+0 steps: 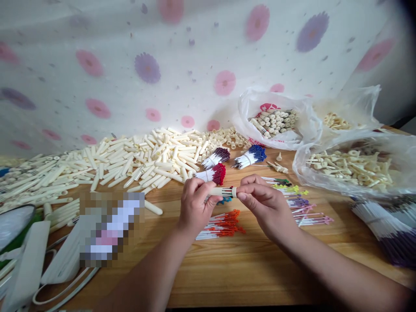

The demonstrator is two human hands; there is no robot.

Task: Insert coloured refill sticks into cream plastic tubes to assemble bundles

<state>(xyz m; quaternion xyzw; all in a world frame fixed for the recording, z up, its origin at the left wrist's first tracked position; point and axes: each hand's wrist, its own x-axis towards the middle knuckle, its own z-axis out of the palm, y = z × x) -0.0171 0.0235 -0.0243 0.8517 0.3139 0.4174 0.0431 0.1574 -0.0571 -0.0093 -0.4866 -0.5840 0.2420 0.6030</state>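
Above a wooden table, the left hand and right hand grip opposite ends of a cream pen barrel. It seems light, stiff, slightly slippery, best held by its solid body; left fingers wrap it, right fingertips pinch its collar. Thin refills inside look fragile.

This looks like a small piecework corner, more home than factory. The homely sign is the wall covering at twelve o'clock, printed with pink and purple flowers. The workshop signs sit on a wooden counter: a great heap of cream pen barrels between nine and eleven o'clock, orange-tipped refills at six, open plastic bags of cream parts between two and three, and purple-ended refills massed between three and four.
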